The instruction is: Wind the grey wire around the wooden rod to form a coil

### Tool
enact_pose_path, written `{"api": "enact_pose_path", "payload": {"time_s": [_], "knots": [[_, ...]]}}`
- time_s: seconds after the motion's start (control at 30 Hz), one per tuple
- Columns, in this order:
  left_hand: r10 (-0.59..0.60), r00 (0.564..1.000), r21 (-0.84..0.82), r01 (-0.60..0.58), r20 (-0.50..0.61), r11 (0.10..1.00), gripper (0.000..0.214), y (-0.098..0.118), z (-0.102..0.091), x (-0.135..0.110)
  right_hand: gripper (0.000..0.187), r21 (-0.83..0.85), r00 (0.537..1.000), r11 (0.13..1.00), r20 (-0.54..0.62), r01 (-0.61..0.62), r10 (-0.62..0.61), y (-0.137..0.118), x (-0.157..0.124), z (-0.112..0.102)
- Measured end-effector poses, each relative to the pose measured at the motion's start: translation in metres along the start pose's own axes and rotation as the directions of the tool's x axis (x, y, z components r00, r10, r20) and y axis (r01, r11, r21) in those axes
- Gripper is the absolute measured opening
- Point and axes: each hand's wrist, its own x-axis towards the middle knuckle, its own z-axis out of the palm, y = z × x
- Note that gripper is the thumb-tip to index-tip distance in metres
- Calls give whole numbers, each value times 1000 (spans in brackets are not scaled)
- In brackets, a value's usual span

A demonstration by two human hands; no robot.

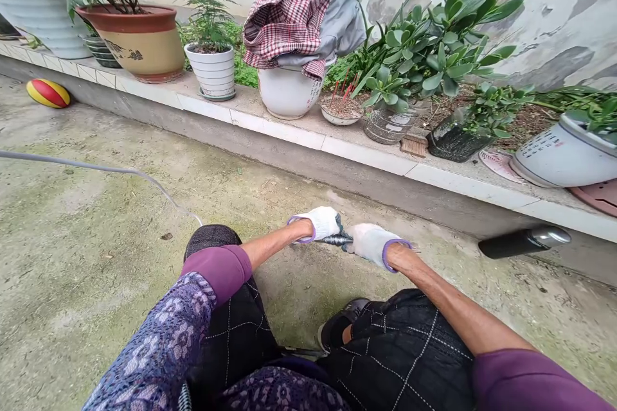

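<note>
Both my hands wear white work gloves with purple cuffs and meet above my knees. My left hand (319, 223) is closed around one end of a short twisted grey piece (336, 239), maybe cable or metal. My right hand (372, 243) grips its other end. A thin end pokes out past the right cuff. A grey cable (96, 169) runs from the left edge across the concrete toward my left knee.
A raised tiled ledge (366, 154) carries several potted plants, one white pot (288, 91) draped with a checked cloth. A striped ball (47, 93) lies far left. A black and silver cylinder (524, 241) rests on the ground at right. My shoe (343, 324) shows between my knees.
</note>
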Motion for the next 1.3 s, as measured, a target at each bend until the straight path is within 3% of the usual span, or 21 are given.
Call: {"api": "enact_pose_path", "payload": {"time_s": [0.13, 0.27, 0.33, 0.43, 0.57, 0.67, 0.77, 0.83, 0.9, 0.97, 1.0, 1.07, 1.13, 1.2, 1.3], "knots": [[38, 998, 28, -40, 50, 999, 20, 7, -11, -7, 22, 37, 996, 997, -42, -71, 73, 23, 8, -7], [0, 1000, -283, 7, 23, 959, 8, 17, -16, -13, 22, 255, 967, 966, -229, -47, 108, 48, 10, -19], [-5, 1000, -437, 15, 26, 899, 7, 23, -16, -15, 19, 458, 951, 888, -250, -48, 180, 54, 7, -26], [-2, 998, -572, 35, 58, 820, 7, 31, -14, -14, 15, 708, 929, 704, -217, -61, 299, 52, 1, -38], [-4, 995, -639, 66, 98, 767, 9, 33, -13, -7, 17, 831, 908, 556, -241, 10, 344, 46, -10, -48], [12, 998, -608, 30, 66, 794, 10, 26, -12, -2, 27, 895, 944, 439, -206, 74, 260, 47, -21, -46], [80, 993, -551, -19, 87, 835, 23, 19, -13, 0, 38, 960, 991, 254, -132, 120, 28, 53, -29, -38], [123, 986, -536, -46, 109, 843, 32, 17, -14, 0, 44, 974, 988, 194, -92, 114, -121, 54, -32, -31], [153, 984, -536, -80, 93, 841, 33, 17, -16, -2, 43, 965, 984, 227, -99, 131, -148, 53, -30, -27], [161, 986, -540, -109, 50, 834, 31, 18, -19, -4, 35, 919, 983, 352, -185, 179, -14, 49, -24, -24], [144, 989, -544, -106, 27, 833, 31, 19, -20, -5, 30, 870, 963, 451, -259, 198, 78, 47, -20, -24], [88, 996, -555, -72, 3, 829, 33, 22, -23, -6, 25, 720, 876, 662, -438, 207, 202, 45, -13, -25], [55, 998, -575, -37, 13, 817, 34, 24, -26, -7, 24, 577, 817, 797, -538, 177, 207, 43, -9, -27], [66, 997, -586, -33, 36, 810, 34, 25, -29, -8, 24, 579, 828, 800, -519, 156, 214, 40, -9, -28], [77, 996, -558, -38, 48, 829, 33, 25, -32, -9, 29, 765, 893, 627, -375, 147, 248, 35, -14, -29]]}}
